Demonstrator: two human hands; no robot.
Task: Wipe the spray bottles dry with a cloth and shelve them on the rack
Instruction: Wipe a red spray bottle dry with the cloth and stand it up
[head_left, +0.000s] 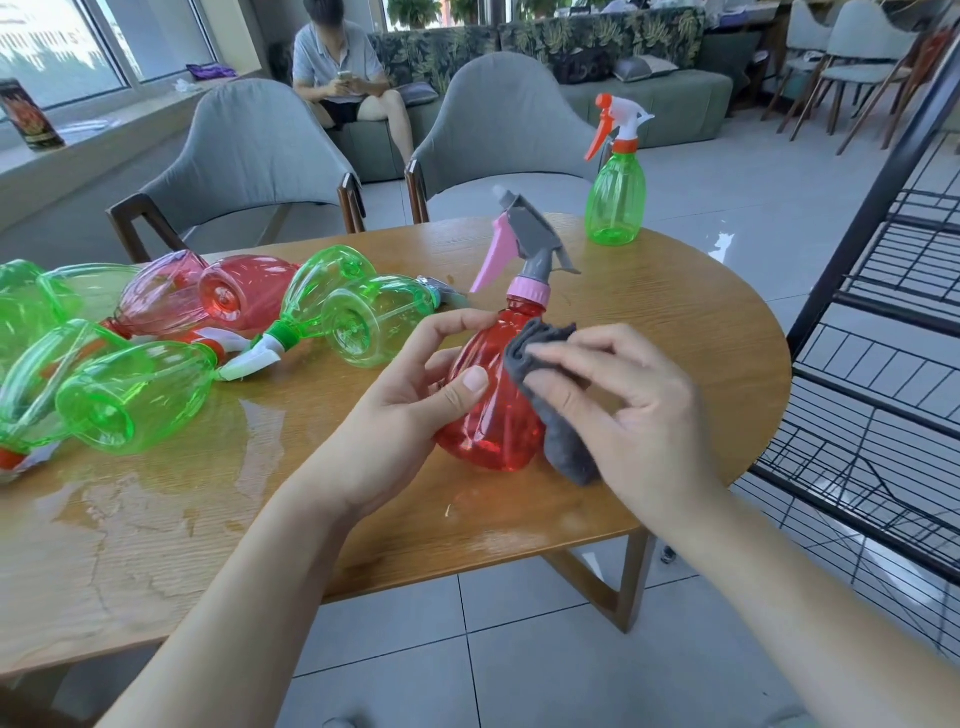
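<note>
We held the red bottle upright just above the desk, left hand gripping its body, right hand pressing the cloth against it; the rack stood beyond the right hand.

A single head-worn, wide-angle view looks forward and down from above the near edge of the surface, close over both forearms. The far room lies toward 12 o'clock, the black rack at 3 o'clock.
</note>
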